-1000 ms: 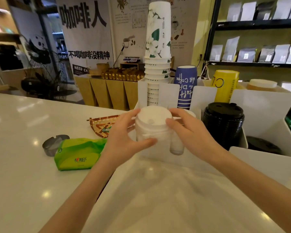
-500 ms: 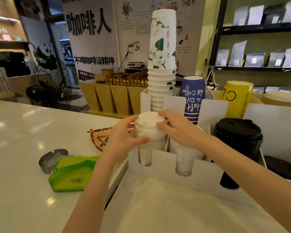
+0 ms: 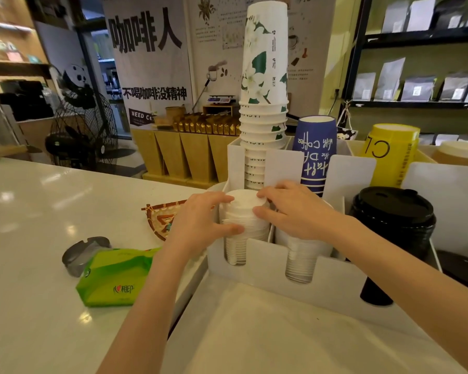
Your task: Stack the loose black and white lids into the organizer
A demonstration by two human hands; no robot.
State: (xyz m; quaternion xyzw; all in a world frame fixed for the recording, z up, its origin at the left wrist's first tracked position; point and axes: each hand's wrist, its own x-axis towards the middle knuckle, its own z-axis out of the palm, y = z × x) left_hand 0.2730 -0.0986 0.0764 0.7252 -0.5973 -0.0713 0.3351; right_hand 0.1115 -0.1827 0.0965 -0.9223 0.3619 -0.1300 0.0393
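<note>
Lowered white lids (image 3: 243,220), both hands gripping (black lids (image 3: 392,211) beside)

A stack of white lids (image 3: 245,225) stands upright in the leftmost front slot of the white organizer (image 3: 265,271), its ribbed rims showing through the slot's front cut-out. A second, lower white lid stack (image 3: 301,261) sits in the slot just right of it. Further right in the organizer, a tall stack of black lids (image 3: 393,220) rises above the front wall.
</note>
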